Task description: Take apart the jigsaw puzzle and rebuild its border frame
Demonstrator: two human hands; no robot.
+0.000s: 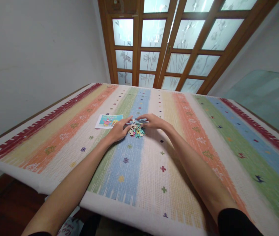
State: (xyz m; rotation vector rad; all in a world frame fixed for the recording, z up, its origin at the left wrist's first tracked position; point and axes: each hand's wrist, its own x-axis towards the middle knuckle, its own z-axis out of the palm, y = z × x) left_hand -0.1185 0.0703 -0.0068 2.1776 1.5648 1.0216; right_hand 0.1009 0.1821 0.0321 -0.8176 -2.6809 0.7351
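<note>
Pieces [136, 131] lay in one loose heap between the two hands, many-coloured, overlapping, on the striped cloth [151, 167]. Left hand [121, 129] sat at the heap's left edge, thumb and forefinger well parted, the thumb tip at or just beside the outermost pieces. Right hand [152, 121] arched over the opposite edge, forefinger reaching across the far side, a clear gap between it and the thumb. No piece showed pinched in either grip; whether the hidden fingers covered any, could not tell.

Picture card [106, 120] lay flat just left of the left hand, its near right corner close to the wrist and knuckles. Cloth on the near side of both hands, between the forearms, carried only its printed pattern.

Step in hand, as judged: working the heap, either drawing it together or starting to spread it; one view did not settle which. No joined section could be made out. Next move seemed to call for light fingertips, thinning the overlap outward from between the hands so single pieces could be read against the card.
</note>
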